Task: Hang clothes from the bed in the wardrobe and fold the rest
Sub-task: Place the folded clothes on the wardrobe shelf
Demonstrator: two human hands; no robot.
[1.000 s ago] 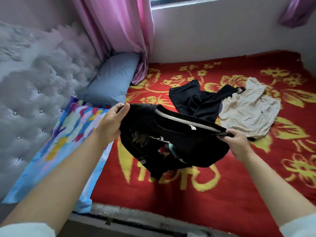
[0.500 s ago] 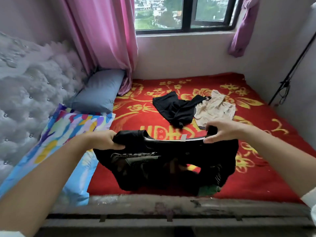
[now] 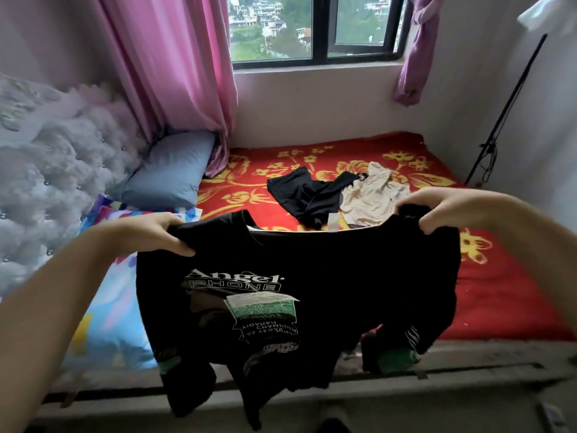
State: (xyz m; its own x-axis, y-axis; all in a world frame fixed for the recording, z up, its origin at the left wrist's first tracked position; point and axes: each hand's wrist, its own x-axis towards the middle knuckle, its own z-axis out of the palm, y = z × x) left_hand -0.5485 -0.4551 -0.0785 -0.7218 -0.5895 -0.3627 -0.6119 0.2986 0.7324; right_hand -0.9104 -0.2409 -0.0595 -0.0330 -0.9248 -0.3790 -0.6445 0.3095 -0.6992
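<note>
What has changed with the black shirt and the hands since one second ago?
The black T-shirt was bunched low over the bed; now it is lifted and spread out, print showing. The left hand and right hand keep their grip. The dark garment and beige garment stayed.

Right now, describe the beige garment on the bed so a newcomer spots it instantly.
Start at the red blanket with yellow flowers, below the window. Two garments lie mid-bed; the beige top is the right-hand one, touching the black garment. It is the only pale piece of clothing there.
</note>
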